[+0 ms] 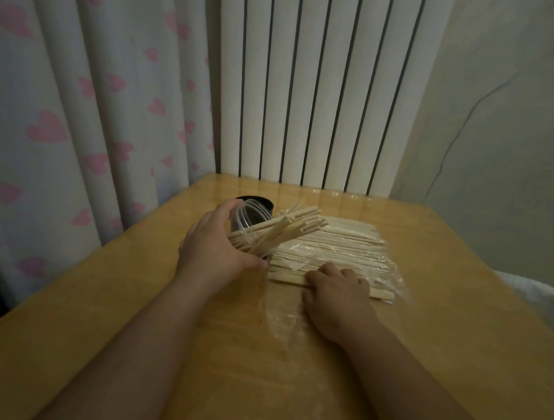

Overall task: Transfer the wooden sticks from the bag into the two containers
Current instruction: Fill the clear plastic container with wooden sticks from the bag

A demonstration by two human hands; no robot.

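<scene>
My left hand (215, 248) grips a clear plastic container (248, 218), tilted to the right, with several wooden sticks (287, 231) fanning out of its mouth. A black container (263, 203) stands just behind it, mostly hidden. To the right lies a clear plastic bag (390, 272) holding a flat pile of wooden sticks (337, 247). My right hand (337, 292) rests on the pile's near edge, fingertips curled onto the sticks; whether it pinches any is hidden.
The wooden table (138, 299) carries everything; its far edge meets a white ribbed radiator (315, 94). A curtain with pink hearts (83, 106) hangs at the left. A white cloth (538, 297) shows beyond the table's right edge.
</scene>
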